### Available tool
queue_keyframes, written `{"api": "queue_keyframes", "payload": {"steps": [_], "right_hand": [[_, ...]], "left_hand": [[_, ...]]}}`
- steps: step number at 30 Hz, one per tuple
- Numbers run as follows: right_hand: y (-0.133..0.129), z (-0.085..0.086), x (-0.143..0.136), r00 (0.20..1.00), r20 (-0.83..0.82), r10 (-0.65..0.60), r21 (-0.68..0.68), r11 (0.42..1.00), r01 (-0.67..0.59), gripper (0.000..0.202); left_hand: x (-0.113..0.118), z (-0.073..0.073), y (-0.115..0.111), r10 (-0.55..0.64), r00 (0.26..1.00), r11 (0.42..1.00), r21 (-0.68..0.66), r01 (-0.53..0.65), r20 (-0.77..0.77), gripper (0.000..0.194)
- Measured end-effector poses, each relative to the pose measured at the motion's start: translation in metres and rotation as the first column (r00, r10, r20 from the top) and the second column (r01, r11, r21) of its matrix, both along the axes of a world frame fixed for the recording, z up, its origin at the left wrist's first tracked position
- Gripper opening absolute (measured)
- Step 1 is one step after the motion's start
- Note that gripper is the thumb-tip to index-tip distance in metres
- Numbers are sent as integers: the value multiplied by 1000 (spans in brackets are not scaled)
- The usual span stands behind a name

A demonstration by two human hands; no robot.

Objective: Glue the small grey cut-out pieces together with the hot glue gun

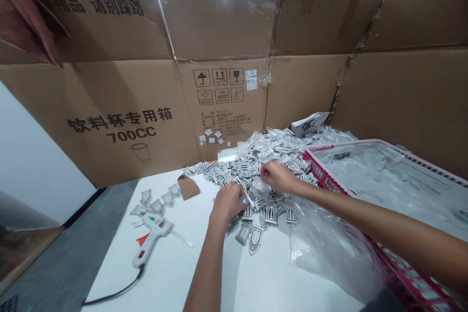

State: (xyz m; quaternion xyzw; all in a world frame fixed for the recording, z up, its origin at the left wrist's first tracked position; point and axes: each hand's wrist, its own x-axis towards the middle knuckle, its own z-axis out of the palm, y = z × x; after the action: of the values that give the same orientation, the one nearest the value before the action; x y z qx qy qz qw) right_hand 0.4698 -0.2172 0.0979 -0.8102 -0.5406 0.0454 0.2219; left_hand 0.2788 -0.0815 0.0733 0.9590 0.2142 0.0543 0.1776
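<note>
A heap of small grey and white window-shaped pieces (219,173) spreads over the white table, several of them in clear plastic wrap. My left hand (231,201) is at the front of the heap, its fingers curled in; what they hold, if anything, is hidden. To its right, my right hand (276,175) is closed on a crumpled clear plastic bag (261,188) above the pieces. One arch-shaped piece (255,239) lies near the front edge of the heap.
A white glue gun (151,239) with a black cord lies at left, near loose grey pieces (168,199) and a brown cardboard scrap (188,186). A pink basket (325,175) holding clear bags stands right. Clear plastic (325,243) lies under my right forearm. Cardboard walls (226,24) rise behind.
</note>
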Motion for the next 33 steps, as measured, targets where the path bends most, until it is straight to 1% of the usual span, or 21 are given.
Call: {"api": "queue_keyframes", "payload": {"steps": [2,6,9,12,14,18,20,22,23,25,28,30,31,33], "right_hand": [[0,2,3,1000,7,6,-2,1000,-6,16],[-1,1,10,1000,6,17,-1,1000,-17,16],[-4,-4,15,999,-21,31,-7,999,-31,18],[-6,-9,21,998,-56,18,-2,1000,-18,19],[-8,-11,25,996,-87,-1,0,1000,1,19],[-8,-10,26,990,-135,-35,18,999,38,19],[-6,-8,25,988,-148,-38,31,999,43,20],[-5,-6,23,987,-150,-52,59,996,61,20],[-4,-7,22,987,-151,-57,72,995,68,21],[-3,-11,19,985,-167,-44,63,996,55,25],[-1,-22,18,979,-205,-18,-12,1000,16,33],[1,-28,18,977,-212,-31,-59,998,19,37],[1,-29,18,978,-207,-40,-77,997,25,35],[2,-30,18,983,-178,-40,-102,995,22,25]], "left_hand": [[1,1,-1,-20,1000,1000,-2,20,12,8],[1,5,2,-58,996,998,-21,60,62,14],[-2,11,5,-64,988,997,-25,68,138,13],[-5,17,7,-58,966,993,-83,81,253,13],[-6,19,7,-39,958,987,-139,81,284,14],[-1,16,2,16,952,984,-175,39,305,14],[4,12,-2,39,944,988,-156,13,326,11],[7,9,-6,45,940,994,-111,-7,339,3],[8,8,-8,46,940,997,-78,-21,338,3],[10,7,-12,51,953,999,-8,-51,298,17],[10,5,-16,52,993,998,33,-56,110,33],[11,1,-15,55,998,998,34,-54,-7,36],[11,-2,-15,66,997,997,39,-64,-35,36],[13,-7,-12,102,994,994,49,-100,-39,34]]}}
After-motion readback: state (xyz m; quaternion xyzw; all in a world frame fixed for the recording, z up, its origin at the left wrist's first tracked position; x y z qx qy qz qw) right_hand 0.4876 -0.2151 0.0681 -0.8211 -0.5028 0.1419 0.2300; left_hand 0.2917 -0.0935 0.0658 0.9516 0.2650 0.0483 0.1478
